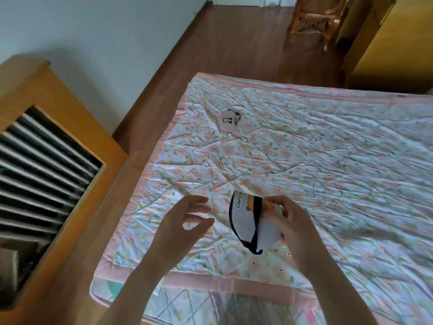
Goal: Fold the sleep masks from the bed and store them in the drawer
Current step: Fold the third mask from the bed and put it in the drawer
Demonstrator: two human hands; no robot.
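A white sleep mask [246, 219] with a black edge, a black strap and a cartoon print is partly folded above the near part of the bed. My right hand [290, 221] grips its right half, fingers curled round it. Just left of the mask, my left hand [185, 219] hovers with fingers spread and loose, touching nothing. Farther up the bed, near the left edge, lies a pink sleep mask [227, 120] with a dark strap. The bed is covered by a floral quilt [304, 160] with a pink border.
A wooden cabinet [65, 118] stands left of the bed, its open top showing dark and white slats [46, 160]. Wood floor [222, 43] runs beyond the bed. A rattan chair [316, 17] and a yellow cabinet [386, 48] stand at the back right.
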